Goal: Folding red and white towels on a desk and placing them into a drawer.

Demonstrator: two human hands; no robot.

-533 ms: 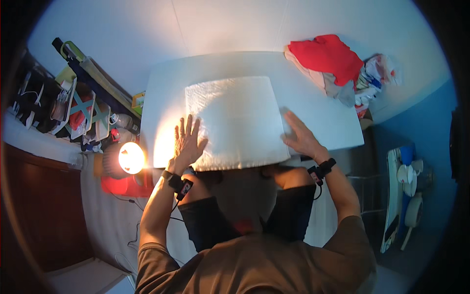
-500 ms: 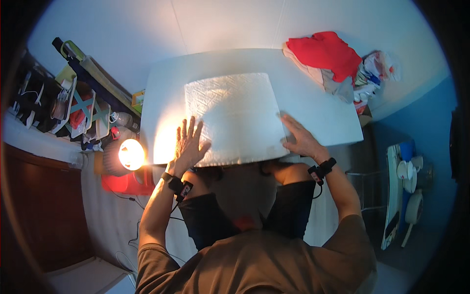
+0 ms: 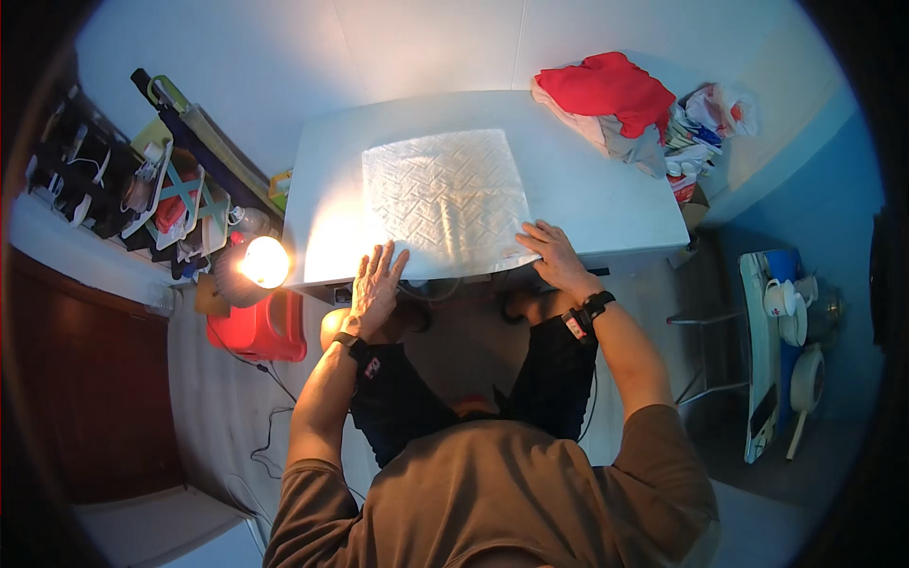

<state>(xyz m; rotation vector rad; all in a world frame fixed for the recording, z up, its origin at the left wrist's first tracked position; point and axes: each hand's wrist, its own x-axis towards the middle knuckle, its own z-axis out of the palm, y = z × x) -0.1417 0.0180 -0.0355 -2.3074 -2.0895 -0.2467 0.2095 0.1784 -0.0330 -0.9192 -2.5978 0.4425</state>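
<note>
A white cloth (image 3: 445, 194) with a raised zigzag pattern lies spread on the white table (image 3: 606, 213), its near edge along the table's front. At the cloth's near left corner is my left hand (image 3: 377, 289), fingers stretched out and the fingertips at the table's edge. My right hand (image 3: 559, 257) rests its extended fingers on the near right corner. Both hands look open, palms down; whether the right thumb tucks under the cloth's edge is hidden. Dark bands with small devices circle both wrists.
A lit lamp (image 3: 265, 262) glows left of the table, above a red plastic stool (image 3: 270, 327). Red and pale garments (image 3: 606, 93) are heaped at the back right beside plastic bags (image 3: 705, 123). A cluttered rack (image 3: 170, 204) stands left; white pots (image 3: 791, 303) are at right.
The cloth, whose smooth near part stood out toward me, now lies flatter with its pattern showing. My right hand has moved from beside it onto its near corner; my left hand shifted to the other corner.
</note>
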